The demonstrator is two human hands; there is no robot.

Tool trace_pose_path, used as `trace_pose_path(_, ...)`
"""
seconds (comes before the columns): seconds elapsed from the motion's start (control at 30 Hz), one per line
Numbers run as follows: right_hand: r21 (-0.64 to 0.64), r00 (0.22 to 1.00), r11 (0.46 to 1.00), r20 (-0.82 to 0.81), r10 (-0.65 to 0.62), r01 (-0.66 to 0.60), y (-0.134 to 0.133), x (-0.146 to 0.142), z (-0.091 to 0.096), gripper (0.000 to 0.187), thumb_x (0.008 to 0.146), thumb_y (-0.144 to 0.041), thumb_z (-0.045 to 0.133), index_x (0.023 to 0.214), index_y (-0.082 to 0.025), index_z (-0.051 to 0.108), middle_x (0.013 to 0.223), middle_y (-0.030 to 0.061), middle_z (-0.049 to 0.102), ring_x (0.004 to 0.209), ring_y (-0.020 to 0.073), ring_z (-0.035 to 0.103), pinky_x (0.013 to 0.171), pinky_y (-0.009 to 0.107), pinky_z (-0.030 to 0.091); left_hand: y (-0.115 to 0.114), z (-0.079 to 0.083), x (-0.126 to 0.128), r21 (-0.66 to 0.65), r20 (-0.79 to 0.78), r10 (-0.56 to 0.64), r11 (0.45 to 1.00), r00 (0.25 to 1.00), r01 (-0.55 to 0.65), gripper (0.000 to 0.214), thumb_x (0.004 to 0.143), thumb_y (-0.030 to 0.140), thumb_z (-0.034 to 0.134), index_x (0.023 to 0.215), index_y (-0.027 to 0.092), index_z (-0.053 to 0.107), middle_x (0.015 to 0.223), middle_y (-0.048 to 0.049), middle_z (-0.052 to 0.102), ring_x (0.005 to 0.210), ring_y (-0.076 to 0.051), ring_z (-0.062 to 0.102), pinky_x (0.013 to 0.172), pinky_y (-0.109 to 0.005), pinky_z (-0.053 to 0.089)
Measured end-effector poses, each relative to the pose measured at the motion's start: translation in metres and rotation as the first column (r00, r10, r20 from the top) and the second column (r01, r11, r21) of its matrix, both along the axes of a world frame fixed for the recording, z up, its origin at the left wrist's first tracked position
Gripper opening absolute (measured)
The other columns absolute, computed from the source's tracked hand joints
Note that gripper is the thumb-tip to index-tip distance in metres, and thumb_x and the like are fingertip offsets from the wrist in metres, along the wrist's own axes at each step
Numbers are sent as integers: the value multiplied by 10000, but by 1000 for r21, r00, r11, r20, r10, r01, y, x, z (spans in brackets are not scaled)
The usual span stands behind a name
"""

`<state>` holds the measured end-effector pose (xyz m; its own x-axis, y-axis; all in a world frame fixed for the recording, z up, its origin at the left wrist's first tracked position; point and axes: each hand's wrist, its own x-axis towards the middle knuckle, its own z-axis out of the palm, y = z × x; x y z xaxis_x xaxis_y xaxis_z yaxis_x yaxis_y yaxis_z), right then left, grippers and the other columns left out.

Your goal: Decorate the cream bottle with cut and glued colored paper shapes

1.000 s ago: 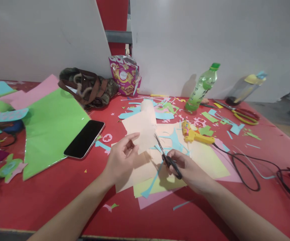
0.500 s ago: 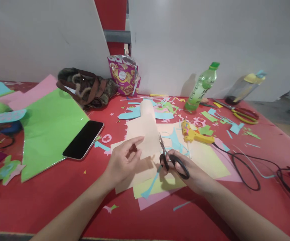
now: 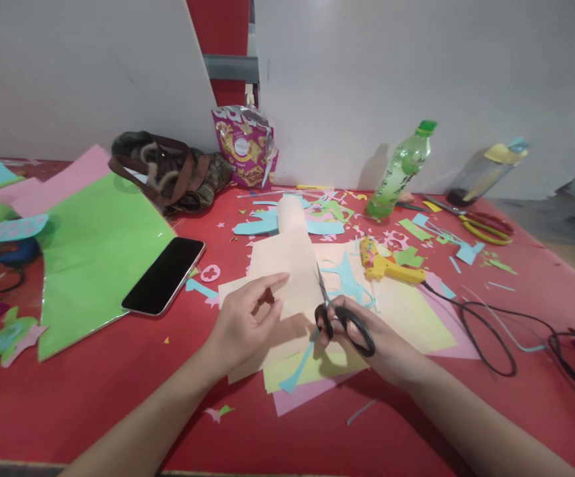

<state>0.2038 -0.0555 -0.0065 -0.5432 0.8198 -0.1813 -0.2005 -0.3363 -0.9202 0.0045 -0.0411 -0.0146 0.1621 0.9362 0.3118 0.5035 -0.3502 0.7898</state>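
A pale peach strip of paper (image 3: 297, 258) stands raised between my hands, its far end curling over and its shadow falling on the sheets beneath. My left hand (image 3: 248, 318) grips the strip's near left edge, index finger and thumb bent around it; the exact contact is partly hidden. In my right hand (image 3: 367, 334) are black-handled scissors (image 3: 351, 324), fingers through the loops. Their narrow blades point away from me, along the strip's right edge. Below lie peach sheets, a yellow sheet (image 3: 287, 379) and a pink sheet (image 3: 297, 399), with blue offcuts (image 3: 344, 275) on top.
A yellow glue gun (image 3: 391, 268) with a black cord lies right of the papers. Left are a phone (image 3: 164, 277) and green sheet (image 3: 99, 252). Behind stand a camouflage bag (image 3: 183, 172), snack pack (image 3: 242, 146) and green bottle (image 3: 399, 172). Paper scraps litter the red table (image 3: 178, 404).
The hands, strip and scissors keep almost the same pose. My left hand's index fingertip has shifted slightly right. A thin blue scrap near the front has turned a little.
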Motion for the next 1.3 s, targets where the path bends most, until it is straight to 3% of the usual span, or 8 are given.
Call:
trace_pose_path(0.5,53,995,998,93,-20,16,0,1,-2,371,666,-492,599,824,-207,422,814,-4,442,718,122,488,676,287,353,-2,1,-1,-24,40,-5,1000,999,6,314,753,196,478,1055,154,555,991,-85,628,729,-112,590,653,-232,513)
trace_pose_path(0.9,79,990,996,133,-39,28,-1,-1,-1,363,674,-510,576,794,-203,424,815,4,452,688,123,481,678,307,373,-1,5,-1,-152,157,-9,988,988,34,326,749,207,484,1061,135,542,983,-89,625,760,-114,595,665,-217,514)
trace_pose_path(1.3,90,996,995,87,-38,30,-1,1,-5,303,723,-462,553,810,-196,436,806,2,465,678,108,492,675,286,371,-1,9,0,-107,63,-34,993,997,40,320,742,199,485,1043,121,560,887,-74,636,644,-93,545,618,-209,500)
